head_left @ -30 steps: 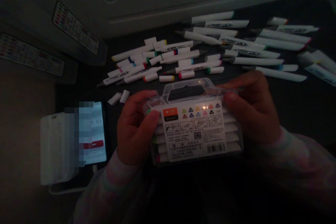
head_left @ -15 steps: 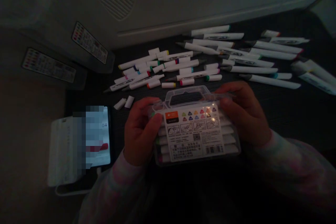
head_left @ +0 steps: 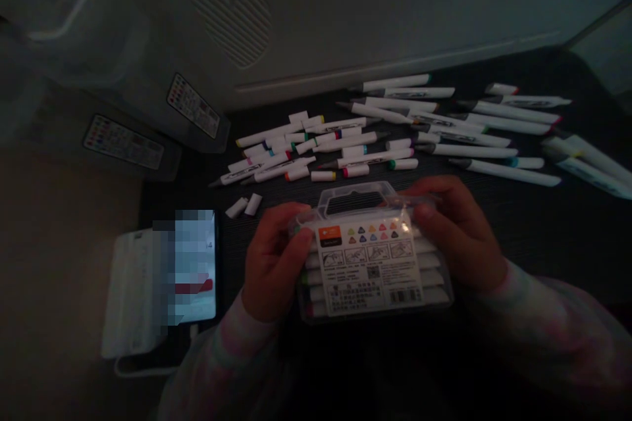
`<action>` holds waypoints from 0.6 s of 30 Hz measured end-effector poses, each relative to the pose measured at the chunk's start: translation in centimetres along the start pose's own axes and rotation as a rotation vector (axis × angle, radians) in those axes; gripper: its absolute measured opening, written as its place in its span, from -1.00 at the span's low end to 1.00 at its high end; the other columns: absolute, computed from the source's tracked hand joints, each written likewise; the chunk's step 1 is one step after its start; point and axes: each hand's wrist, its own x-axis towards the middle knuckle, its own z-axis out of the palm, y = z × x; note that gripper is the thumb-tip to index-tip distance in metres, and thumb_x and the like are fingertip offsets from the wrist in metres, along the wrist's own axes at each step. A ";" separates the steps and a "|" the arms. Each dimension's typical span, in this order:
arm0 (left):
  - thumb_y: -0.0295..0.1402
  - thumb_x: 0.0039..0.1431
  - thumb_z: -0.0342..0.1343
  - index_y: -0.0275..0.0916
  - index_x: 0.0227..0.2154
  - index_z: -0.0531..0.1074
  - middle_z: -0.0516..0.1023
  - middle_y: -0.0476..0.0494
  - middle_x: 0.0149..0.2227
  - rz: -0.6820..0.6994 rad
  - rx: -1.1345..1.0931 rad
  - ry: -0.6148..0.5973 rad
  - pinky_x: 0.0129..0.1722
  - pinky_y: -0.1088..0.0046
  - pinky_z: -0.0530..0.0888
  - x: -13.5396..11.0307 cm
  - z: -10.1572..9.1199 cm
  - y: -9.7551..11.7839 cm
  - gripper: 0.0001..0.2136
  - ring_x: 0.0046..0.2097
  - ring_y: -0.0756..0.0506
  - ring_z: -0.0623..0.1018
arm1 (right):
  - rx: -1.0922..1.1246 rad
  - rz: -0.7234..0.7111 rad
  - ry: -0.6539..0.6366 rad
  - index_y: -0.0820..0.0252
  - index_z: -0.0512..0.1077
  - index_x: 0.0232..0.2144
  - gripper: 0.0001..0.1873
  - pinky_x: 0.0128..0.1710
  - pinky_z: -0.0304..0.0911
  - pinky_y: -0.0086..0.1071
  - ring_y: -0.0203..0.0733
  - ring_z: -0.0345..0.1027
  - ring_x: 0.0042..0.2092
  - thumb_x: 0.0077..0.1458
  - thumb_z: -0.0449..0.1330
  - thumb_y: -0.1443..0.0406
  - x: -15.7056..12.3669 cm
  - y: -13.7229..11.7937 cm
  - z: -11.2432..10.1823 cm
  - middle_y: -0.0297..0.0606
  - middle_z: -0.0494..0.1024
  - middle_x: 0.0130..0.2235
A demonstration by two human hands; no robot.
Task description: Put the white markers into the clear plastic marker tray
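Observation:
Between my two hands is a clear plastic marker case [head_left: 372,309] with a carry handle at its top and a printed label on the side facing me. Several white markers lie inside it, stacked sideways. My left hand [head_left: 274,262] grips the case's upper left corner, thumb on the front. At the upper right corner my right hand [head_left: 459,233] holds it the same way, its thumb near the lid edge. Fingers behind the case are partly hidden. Just beyond lie loose white marker caps [head_left: 323,176] and uncapped markers [head_left: 503,172] with grey tip ends.
A lit phone [head_left: 197,270], partly pixelated, lies at the left beside a white device [head_left: 131,293] with a cable. Two translucent bins with labels [head_left: 123,145] stand at the far left. A pale panel [head_left: 345,33] with a heart-shaped grille rises behind the dark table [head_left: 533,230].
The camera view has shifted, so the whole scene sits slightly lower. Both hands keep the same hold on the marker case.

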 end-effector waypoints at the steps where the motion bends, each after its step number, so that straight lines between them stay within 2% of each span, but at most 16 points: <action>1: -0.40 0.05 0.06 -0.13 -0.25 0.37 0.47 0.02 -0.36 -0.002 0.001 0.002 -0.52 0.60 0.39 0.0 0.0 0.0 -0.83 -0.38 0.03 0.49 | -0.001 0.000 0.000 0.01 0.32 -0.36 -0.90 -0.56 0.22 -0.43 -0.31 0.31 -0.47 0.00 0.15 0.23 0.0 0.0 0.0 -0.37 0.40 -0.42; 9: -0.35 0.07 0.04 -0.11 -0.26 0.34 0.49 0.03 -0.40 -0.092 -0.045 -0.027 -0.55 0.58 0.39 -0.3 -0.1 -0.2 -0.85 -0.43 0.02 0.50 | 0.035 0.037 -0.026 0.06 0.30 -0.33 -0.88 -0.57 0.20 -0.44 -0.33 0.29 -0.50 0.01 0.13 0.24 0.0 0.4 0.0 -0.38 0.40 -0.44; 13: -0.31 0.03 0.06 -0.14 -0.28 0.36 0.49 0.00 -0.38 -0.142 0.009 0.030 -0.50 0.57 0.41 -0.1 0.0 -0.1 -0.84 -0.41 0.02 0.49 | 0.091 0.085 -0.030 0.07 0.29 -0.33 -0.85 -0.55 0.20 -0.44 -0.31 0.30 -0.47 -0.01 0.15 0.21 0.2 0.5 0.1 -0.40 0.38 -0.45; 18: -0.17 -0.03 0.08 -0.17 -0.20 0.34 0.51 -0.04 -0.38 -0.389 -0.025 0.061 -0.51 0.49 0.42 0.3 0.1 0.4 -0.68 -0.39 -0.06 0.51 | 0.153 0.153 -0.028 0.09 0.26 -0.32 -0.76 -0.53 0.18 -0.45 -0.33 0.28 -0.46 -0.05 0.18 0.16 0.5 0.8 0.5 -0.42 0.36 -0.46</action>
